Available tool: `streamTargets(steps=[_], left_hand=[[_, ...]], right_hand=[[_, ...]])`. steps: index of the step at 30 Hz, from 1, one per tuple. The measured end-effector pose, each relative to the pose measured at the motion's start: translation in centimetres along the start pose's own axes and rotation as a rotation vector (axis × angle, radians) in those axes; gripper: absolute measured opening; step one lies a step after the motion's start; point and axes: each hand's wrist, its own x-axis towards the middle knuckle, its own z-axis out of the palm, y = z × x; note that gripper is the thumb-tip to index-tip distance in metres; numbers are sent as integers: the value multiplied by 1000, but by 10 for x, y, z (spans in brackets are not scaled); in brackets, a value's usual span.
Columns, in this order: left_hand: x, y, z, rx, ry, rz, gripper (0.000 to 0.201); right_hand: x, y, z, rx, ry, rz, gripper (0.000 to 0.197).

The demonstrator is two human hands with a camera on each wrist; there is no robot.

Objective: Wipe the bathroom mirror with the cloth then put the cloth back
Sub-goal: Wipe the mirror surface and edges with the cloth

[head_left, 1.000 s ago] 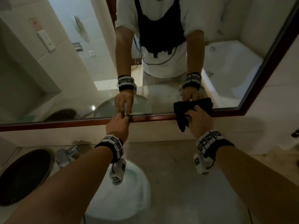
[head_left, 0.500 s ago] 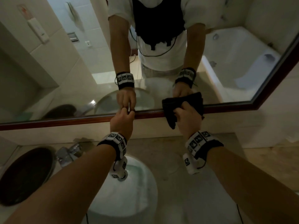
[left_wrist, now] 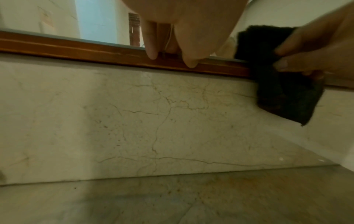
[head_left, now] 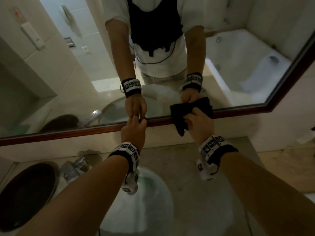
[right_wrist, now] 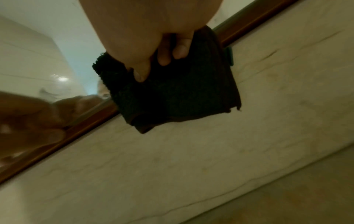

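Observation:
The mirror (head_left: 81, 74) has a brown wooden frame (head_left: 68, 132) along its lower edge. My right hand (head_left: 193, 117) grips a folded black cloth (head_left: 179, 114) and presses it against the glass and frame at the bottom edge; a corner of it hangs below the frame. In the right wrist view the thumb and fingers (right_wrist: 162, 59) curl into the cloth (right_wrist: 182, 97). My left hand (head_left: 138, 120) rests its fingertips on the frame, left of the cloth. In the left wrist view its fingers (left_wrist: 151, 50) lie straight on the wood, holding nothing, with the cloth (left_wrist: 283, 94) to the right.
Below the mirror runs a marble backsplash (left_wrist: 172, 121) and a marble counter (head_left: 204, 210). A white round basin (head_left: 153, 206) sits under my left wrist, with a chrome tap (head_left: 75, 167) and a dark round bowl (head_left: 25, 193) to its left.
My right hand has slid the cloth leftward along the mirror's lower edge, closer to my left hand. The left hand has kept its fingertips on the frame.

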Motion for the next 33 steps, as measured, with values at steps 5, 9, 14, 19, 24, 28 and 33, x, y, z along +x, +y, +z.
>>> streamTargets(steps=[5,9,14,19,24,28,33], left_hand=[[0,-1,3,-4,100,51,23],[1,0,6,-12,171,54,21],[1,-1,13,-20,190,40,20],[-1,2,11,-49,136,-19,22],[-8,13,5,-49,57,-160,20],[-10,30,-2,-12,2,-238,22],[-1,71,-12,32,-14,-82,42]], right_hand=[[-13,53,-50,-138,12,127,17],[-4,40,-45,293,170,336,14],[-6,11,-22,111,121,232,13],[0,-32,6,20,-8,39,14],[2,-15,-6,-23,-67,23,12],[-1,5,-19,-22,-66,22,11],[-6,47,-42,-27,-22,32,8]])
